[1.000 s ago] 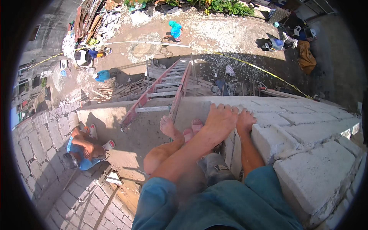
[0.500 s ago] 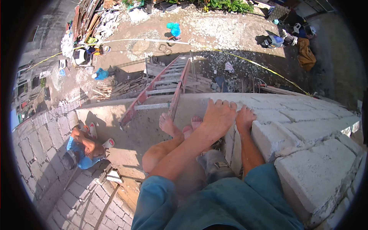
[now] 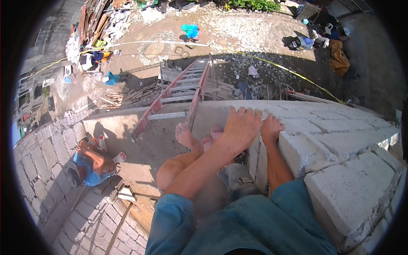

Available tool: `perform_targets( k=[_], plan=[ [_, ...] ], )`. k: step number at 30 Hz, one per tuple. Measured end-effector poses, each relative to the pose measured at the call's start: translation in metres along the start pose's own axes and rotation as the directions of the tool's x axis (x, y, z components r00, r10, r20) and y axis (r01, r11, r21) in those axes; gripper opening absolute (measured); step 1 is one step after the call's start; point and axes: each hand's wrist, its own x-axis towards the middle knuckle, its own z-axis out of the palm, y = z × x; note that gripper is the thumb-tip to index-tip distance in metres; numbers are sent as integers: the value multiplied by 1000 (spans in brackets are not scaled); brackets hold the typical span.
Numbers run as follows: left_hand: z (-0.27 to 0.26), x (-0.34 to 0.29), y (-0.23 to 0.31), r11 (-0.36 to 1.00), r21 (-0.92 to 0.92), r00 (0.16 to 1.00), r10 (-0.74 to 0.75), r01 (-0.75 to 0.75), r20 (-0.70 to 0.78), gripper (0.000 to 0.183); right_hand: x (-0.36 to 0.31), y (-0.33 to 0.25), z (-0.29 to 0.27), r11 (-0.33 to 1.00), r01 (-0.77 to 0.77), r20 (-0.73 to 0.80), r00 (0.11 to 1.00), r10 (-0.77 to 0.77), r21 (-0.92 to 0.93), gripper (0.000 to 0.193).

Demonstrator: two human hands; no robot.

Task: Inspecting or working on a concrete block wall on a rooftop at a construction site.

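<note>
My left hand point(image 3: 243, 126) is closed over the edge of a grey concrete block wall point(image 3: 297, 111), its knuckles bent. Close beside it, my right hand point(image 3: 271, 128) holds the same edge, fingers curled, next to a raised concrete block point(image 3: 302, 154). I cannot see the undersides of the fingers. Below my left forearm are a bent bare knee and a bare foot point(image 3: 183, 135). A pair of pink slippers point(image 3: 207, 142) lies beside that foot. A red ladder point(image 3: 193, 104) with pale rungs leans against the ledge ahead of the foot.
On the left, a person point(image 3: 93, 168) in a cap and blue clothes sits on the ledge. Far below, people in turquoise point(image 3: 190, 30) and blue point(image 3: 111, 78) are on the ground. Stacked planks point(image 3: 136, 95) lie near the ladder's base; yellow tape point(image 3: 289, 73) crosses the yard. Block walls rise on both sides.
My hands keep the same hold on the wall. The seated person's arms have shifted slightly. Below, the people in turquoise and blue have moved a little.
</note>
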Motion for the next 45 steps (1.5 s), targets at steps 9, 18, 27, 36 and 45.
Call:
perform_targets(
  k=[9, 18, 27, 36, 45],
  plan=[
    [3, -1, -2, 1000, 6, 999, 10, -10, -48, 46, 1, -1, -5, 1000, -4, 24, 1000, 4, 0, 18],
    [0, -3, -1, 1000, 4, 999, 12, -12, -37, 45, 1, -1, -3, 1000, 3, 9, 1000, -2, -24, 17],
    [-1, -4, -1, 1000, -10, 999, 16, -16, -28, 45, 2, -1, -7, 1000, -6, 58, 998, 5, 14, 18],
    [0, -4, -1, 1000, 7, 999, 20, -20, -31, 47, 2, -2, -10, 999, -29, 77, 997, 26, 33, 19],
    [1, -5, -1, 1000, 7, 998, 22, -22, -54, 47, 2, -1, -11, 999, -20, 86, 996, 17, 38, 19]
  ],
)
